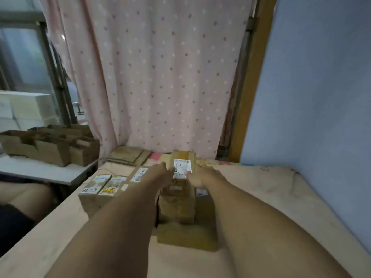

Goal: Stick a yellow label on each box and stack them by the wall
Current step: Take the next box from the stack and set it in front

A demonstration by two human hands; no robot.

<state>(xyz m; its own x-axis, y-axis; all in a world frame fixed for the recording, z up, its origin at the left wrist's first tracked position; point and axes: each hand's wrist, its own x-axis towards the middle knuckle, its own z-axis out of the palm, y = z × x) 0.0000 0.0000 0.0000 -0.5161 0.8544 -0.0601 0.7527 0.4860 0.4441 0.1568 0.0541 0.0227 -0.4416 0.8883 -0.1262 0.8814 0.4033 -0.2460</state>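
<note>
Nearest to me, both bare forearms run up from the bottom edge over a peach-coloured sheet (261, 197) that covers the bed-like surface. Between the arms sits a wide, low cardboard box (186, 236) with a matte brown face, and a narrower cardboard stack (177, 205) rises on it, partly hidden by my wrists.

On top of that stack is the top box (183, 167), a long brown carton whose long axis runs away from me toward the curtain; it lies flat with a white printed label (182, 166) facing up. My left hand (157, 173) is pressed against its left side and my right hand (200, 176) against its right, fingers curled round the edges, so both hands clasp it between them. I see no yellow on this label.

To the left, just beside my left forearm, lies a long flat box (112, 187) bearing several stickers, one with yellow print.

Farther left, on a white table (50, 171), stand open cardboard cartons (50, 147) with their flaps up. Flattened cardboard (128, 156) lies at the foot of the pink dotted curtain (156, 77). A pale blue wall (311, 97) rises at right.
</note>
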